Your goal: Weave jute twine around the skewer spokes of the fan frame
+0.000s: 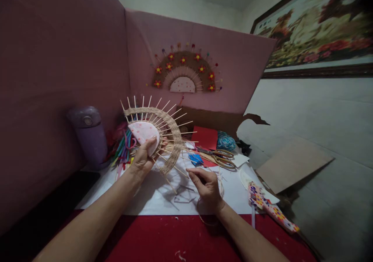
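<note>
My left hand (143, 157) grips a half-round woven fan (175, 137) by its white, pink-dotted centre piece (142, 132), thumb in front and fingers behind. Thin wooden sticks radiate from the centre, and a band of tan twine is woven around them. My right hand (207, 188) is closed in a pinch beside the lower right of the band. A thin strand of twine (206, 222) hangs in a loop below that hand and seems to run through its fingertips. The exact pinch point is too small to see clearly.
A purple bottle (90, 137) stands left, beside coloured pipe cleaners (124, 149). Behind the hands lie scissors (217, 155), red sheets (205, 137) and blue yarn (225, 141). A flowered glue gun (269, 205) lies right. A finished-looking fan (186, 62) is pinned to the pink board.
</note>
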The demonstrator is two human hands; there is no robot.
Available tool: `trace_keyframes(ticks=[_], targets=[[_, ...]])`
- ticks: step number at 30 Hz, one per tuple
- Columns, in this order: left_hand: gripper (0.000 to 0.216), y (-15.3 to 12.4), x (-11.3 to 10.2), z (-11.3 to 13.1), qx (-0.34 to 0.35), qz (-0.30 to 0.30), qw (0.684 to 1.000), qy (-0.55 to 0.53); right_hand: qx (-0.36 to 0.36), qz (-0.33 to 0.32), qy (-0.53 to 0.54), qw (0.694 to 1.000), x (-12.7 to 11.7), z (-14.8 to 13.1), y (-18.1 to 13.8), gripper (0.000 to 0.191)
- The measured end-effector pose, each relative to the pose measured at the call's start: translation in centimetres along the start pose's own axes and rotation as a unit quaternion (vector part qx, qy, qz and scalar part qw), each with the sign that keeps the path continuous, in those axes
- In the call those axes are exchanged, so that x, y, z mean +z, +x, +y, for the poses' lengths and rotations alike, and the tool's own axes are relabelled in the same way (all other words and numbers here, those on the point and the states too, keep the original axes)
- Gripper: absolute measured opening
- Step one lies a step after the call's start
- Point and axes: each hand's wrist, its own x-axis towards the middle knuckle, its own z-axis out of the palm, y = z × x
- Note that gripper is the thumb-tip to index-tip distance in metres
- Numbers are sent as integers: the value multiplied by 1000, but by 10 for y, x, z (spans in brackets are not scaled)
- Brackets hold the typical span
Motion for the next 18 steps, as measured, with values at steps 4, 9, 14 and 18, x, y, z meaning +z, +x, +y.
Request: trace_keyframes(ticks=[4, 9, 14, 18], targets=[[11, 4, -1, -1, 8, -12, 1000, -8, -55, -12, -21, 998, 0, -4, -2, 14], [11, 4, -1, -3, 8, -8, 999, -49, -77, -48, -36, 995, 2, -4, -4, 16], [9, 4, 1, -6, -12, -17, 997, -77, -60, -78, -39, 994, 4, -1, -4, 17], [9, 6, -1, -8, -25, -32, 996, -84, -53, -95, -47, 993, 5, -1, -4, 19]])
